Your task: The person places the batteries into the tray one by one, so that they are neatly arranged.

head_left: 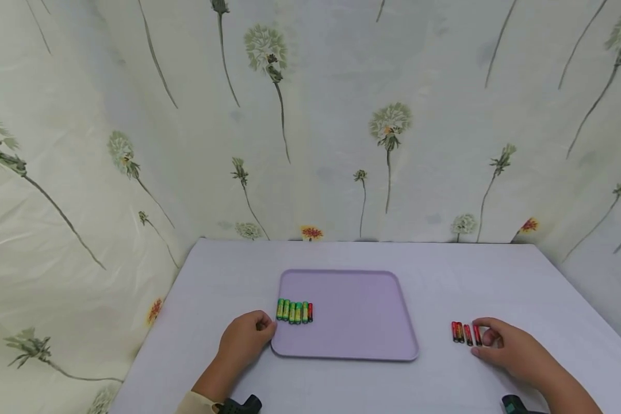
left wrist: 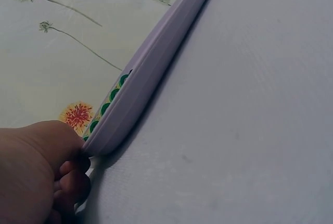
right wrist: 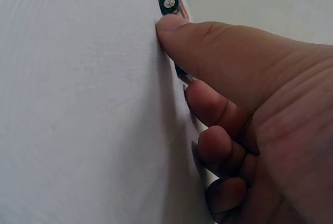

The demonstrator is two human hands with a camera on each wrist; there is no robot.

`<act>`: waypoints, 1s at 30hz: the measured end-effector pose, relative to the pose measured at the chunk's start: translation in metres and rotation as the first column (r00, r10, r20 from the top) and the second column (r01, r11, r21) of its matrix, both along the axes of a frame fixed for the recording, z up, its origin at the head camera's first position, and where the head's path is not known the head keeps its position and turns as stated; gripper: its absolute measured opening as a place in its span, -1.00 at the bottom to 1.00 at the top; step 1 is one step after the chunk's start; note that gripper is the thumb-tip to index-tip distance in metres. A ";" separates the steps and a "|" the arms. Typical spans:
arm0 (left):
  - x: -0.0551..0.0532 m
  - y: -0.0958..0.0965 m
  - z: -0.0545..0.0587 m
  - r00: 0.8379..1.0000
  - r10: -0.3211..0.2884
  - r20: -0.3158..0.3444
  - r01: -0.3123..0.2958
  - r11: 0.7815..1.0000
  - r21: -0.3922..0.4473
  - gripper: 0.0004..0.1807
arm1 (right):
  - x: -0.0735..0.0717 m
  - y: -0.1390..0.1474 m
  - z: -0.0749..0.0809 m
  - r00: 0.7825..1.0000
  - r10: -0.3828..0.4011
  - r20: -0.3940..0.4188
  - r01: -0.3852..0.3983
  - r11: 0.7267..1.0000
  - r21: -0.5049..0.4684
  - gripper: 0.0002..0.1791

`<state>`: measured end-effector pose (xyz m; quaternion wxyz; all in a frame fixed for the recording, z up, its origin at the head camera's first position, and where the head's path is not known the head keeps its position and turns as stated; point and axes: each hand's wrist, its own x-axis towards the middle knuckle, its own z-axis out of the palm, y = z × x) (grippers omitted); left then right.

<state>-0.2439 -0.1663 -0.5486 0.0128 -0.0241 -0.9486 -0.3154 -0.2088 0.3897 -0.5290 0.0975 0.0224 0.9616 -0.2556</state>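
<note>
A row of several green batteries (head_left: pixel 292 312) lies at the left side of the lilac tray (head_left: pixel 362 316), with one red battery (head_left: pixel 310 312) at its right end. My left hand (head_left: pixel 246 338) holds the tray's left rim, thumb against the edge and fingers curled. Right of the tray, several red batteries (head_left: pixel 460 333) stand side by side in a short row on the table. My right hand (head_left: pixel 512 348) pinches the rightmost red battery (head_left: pixel 477 335) between thumb and index finger, at its two ends. In the right wrist view the thumb hides most of that battery.
A white cloth covers the table (head_left: pixel 445 282). Behind it and at the sides hangs a flower-printed curtain (head_left: pixel 331 115). Dark devices (head_left: pixel 240 404) are strapped at the wrists. The tray has a low raised rim.
</note>
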 end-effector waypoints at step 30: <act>0.001 0.003 0.001 1.000 0.015 0.027 -0.015 1.000 0.000 -0.73 | -0.008 -0.009 0.023 0.995 -0.018 -0.099 0.021 0.999 0.029 -0.29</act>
